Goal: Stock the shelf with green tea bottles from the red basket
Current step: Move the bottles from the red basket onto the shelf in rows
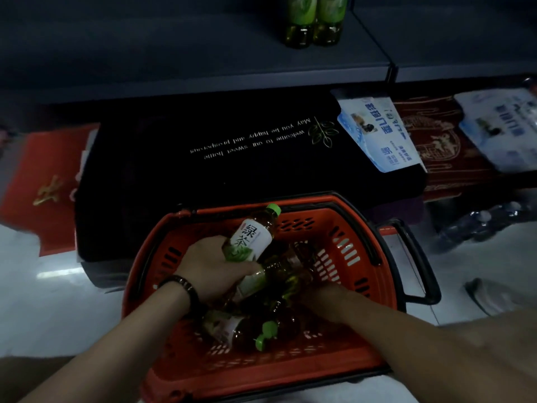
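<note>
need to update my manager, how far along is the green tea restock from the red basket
Done: two green-labelled tea bottles stand on the dark grey shelf. In hand: the left hand grips a white-labelled, green-capped plastic tea bottle over the red plastic basket; the right hand reaches among the bottles there, its grip hidden. Left: several more bottles lie in the basket.

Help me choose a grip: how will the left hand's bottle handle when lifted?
Probably heavy for its size: the bottle in the left hand looks full. Round-bodied, so it would likely roll if laid flat. Its smooth plastic may be slippery.
</note>
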